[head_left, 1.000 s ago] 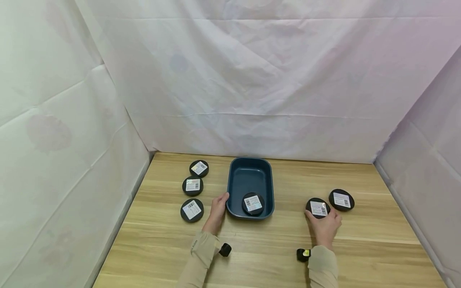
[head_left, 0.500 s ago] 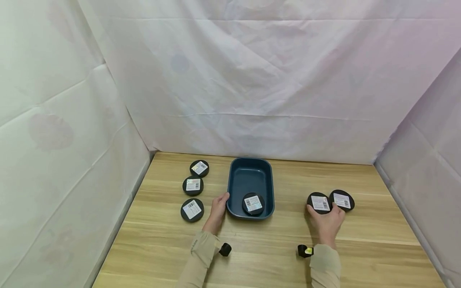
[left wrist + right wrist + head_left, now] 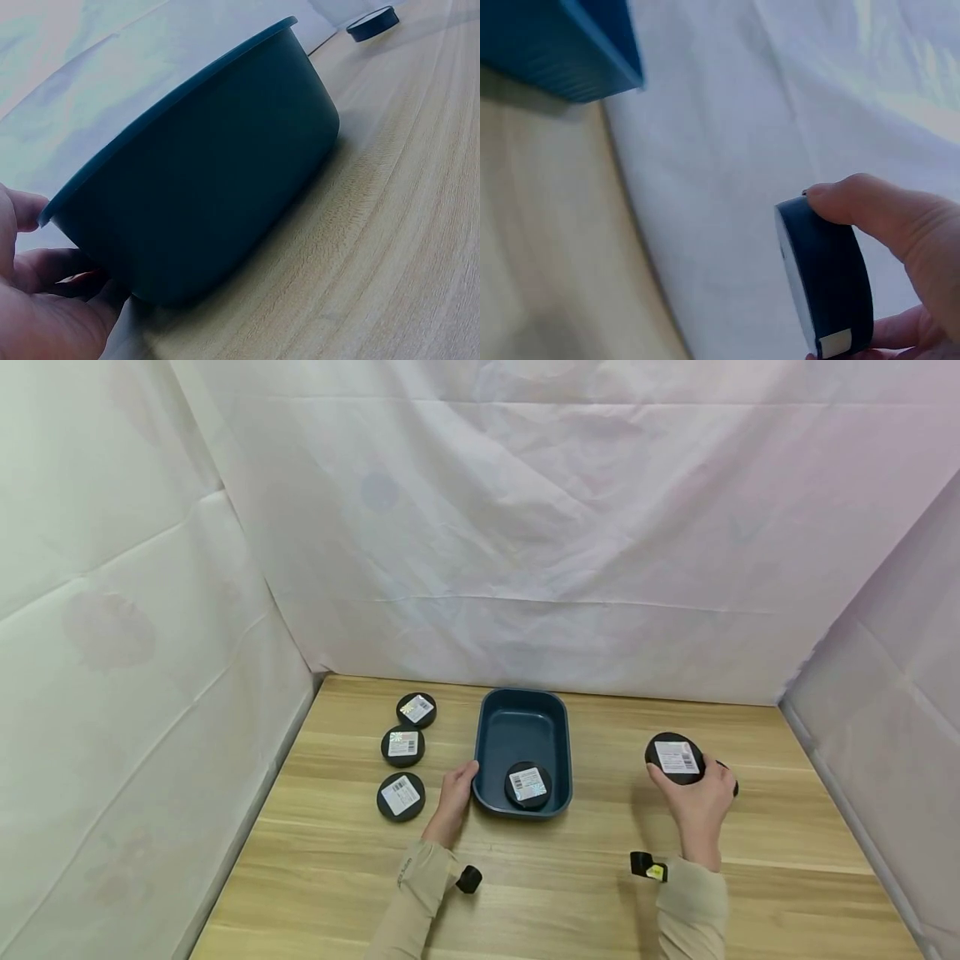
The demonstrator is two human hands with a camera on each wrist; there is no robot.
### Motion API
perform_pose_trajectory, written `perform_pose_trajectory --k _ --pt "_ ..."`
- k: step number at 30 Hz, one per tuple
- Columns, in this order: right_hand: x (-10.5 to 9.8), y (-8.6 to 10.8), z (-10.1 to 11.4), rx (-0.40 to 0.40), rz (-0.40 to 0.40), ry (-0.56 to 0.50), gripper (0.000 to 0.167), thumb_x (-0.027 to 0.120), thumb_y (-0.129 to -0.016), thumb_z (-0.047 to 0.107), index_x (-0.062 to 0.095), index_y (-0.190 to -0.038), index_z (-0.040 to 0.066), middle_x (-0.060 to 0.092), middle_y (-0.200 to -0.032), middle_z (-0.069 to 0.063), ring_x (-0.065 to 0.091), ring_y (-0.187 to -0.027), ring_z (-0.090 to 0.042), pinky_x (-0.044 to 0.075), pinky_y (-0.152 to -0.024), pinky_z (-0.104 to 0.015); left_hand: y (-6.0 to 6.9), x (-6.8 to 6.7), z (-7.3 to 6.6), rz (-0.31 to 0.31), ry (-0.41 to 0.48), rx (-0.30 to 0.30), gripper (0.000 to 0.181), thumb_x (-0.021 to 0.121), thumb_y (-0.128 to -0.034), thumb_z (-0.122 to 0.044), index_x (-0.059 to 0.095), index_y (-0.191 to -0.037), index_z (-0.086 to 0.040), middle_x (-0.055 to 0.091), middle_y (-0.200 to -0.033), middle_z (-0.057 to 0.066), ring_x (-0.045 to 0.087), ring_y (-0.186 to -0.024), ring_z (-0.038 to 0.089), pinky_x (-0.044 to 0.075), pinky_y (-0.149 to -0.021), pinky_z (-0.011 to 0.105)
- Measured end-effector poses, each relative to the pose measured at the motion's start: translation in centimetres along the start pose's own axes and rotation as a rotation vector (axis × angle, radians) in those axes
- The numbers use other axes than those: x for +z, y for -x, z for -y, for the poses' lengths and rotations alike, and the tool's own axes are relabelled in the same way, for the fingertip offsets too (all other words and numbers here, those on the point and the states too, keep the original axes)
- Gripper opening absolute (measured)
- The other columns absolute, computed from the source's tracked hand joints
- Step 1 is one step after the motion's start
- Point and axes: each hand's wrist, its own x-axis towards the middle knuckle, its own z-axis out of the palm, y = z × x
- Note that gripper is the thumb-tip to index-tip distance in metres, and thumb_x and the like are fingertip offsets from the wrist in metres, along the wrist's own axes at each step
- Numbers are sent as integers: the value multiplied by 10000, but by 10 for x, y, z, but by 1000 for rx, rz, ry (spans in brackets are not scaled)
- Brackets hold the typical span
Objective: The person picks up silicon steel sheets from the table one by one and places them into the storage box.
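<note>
My right hand [image 3: 701, 806] pinches a flat round black container with a white label [image 3: 675, 757] by its edge, held above the table. In the right wrist view, the thumb is on one side of this container [image 3: 831, 274] and fingers on the other. A second black container [image 3: 737, 789] is mostly hidden behind that hand. My left hand [image 3: 452, 797] holds the left wall of a dark blue rectangular bin [image 3: 480, 752], thumb at the rim and fingers against the outside. One labelled black container [image 3: 527, 785] lies in the bin's near end.
Left of the bin, three similar black containers lie in a loose column: a far one [image 3: 416, 710], a middle one [image 3: 402, 746] and a near one [image 3: 401, 797]. White cloth [image 3: 525, 527] walls the wooden table [image 3: 555, 893] at the back and both sides.
The right hand has lifted the round container off the table, moving it up and slightly away, and now covers most of the other one there. The left hand and bin stay put.
</note>
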Motion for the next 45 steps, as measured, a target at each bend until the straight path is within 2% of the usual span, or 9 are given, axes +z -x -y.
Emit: perform_pose_trajectory --k 2,4,7,10,15,23,27,39,45 --pt "-5 -2 8 0 14 -9 828 824 -669 245 433 -1292 -134 392 -1230 -347 355 -1143 -477 322 -947 -578 -6 -4 14 15 20 14 446 586 -927 -313 618 -1186 48 622 -1186 162 545 -1159 241 446 -965 328" --pt "-9 -4 16 -4 22 -14 831 824 -673 249 432 -1300 -130 397 -1236 -339 355 -1144 -461 326 -945 -575 -7 -2 16 2 2 -28 477 563 -935 -324 597 -1197 74 605 -1200 194 533 -1171 276 440 -976 356" --pt "-13 -7 25 -13 37 -4 834 816 -687 274 429 -1315 -115 405 -1242 -325 356 -1147 -442 329 -930 -574 14 12 -38 -31 -33 -142 477 513 -958 -212 495 -1231 178 499 -1269 311 432 -1241 396 346 -1050 462" --pt "-15 -9 32 -10 64 9 838 807 -702 294 419 -1332 -100 395 -1259 -315 353 -1160 -439 326 -923 -584 28 19 -76 -35 -42 -184 435 462 -974 -137 455 -1240 207 451 -1296 337 388 -1265 414 319 -1068 464" --pt "-12 -10 40 -5 102 6 854 813 -700 296 407 -1335 -106 366 -1279 -320 339 -1171 -443 324 -935 -586 40 23 -102 -24 -32 -175 408 446 -978 -93 444 -1224 233 437 -1284 365 379 -1255 443 313 -1067 479" --pt "-1 -9 64 -61 159 1 858 813 -706 304 403 -1342 -100 372 -1274 -320 351 -1140 -457 328 -940 -566 27 17 -72 -33 -61 -183 458 478 -975 -176 462 -1247 193 453 -1300 331 381 -1261 436 316 -1066 483" --pt "8 -4 76 -109 204 -8 829 806 -719 288 409 -1331 -105 373 -1266 -321 368 -1130 -446 355 -934 -562 24 17 -67 -35 -84 -192 483 485 -978 -210 460 -1256 183 446 -1313 321 375 -1268 429 314 -1068 480" --pt "43 20 107 -156 367 7 852 794 -730 332 384 -1373 -49 368 -1305 -276 399 -1142 -398 410 -943 -528 38 22 -97 2 -59 -160 415 434 -989 -107 438 -1230 231 432 -1282 369 378 -1248 453 314 -1060 497" --pt "61 35 122 -218 407 -26 861 818 -699 337 417 -1361 -40 421 -1245 -250 441 -1085 -373 438 -900 -497 22 17 -55 -27 -68 -159 495 513 -965 -254 507 -1232 163 495 -1283 299 419 -1250 399 333 -1058 470"
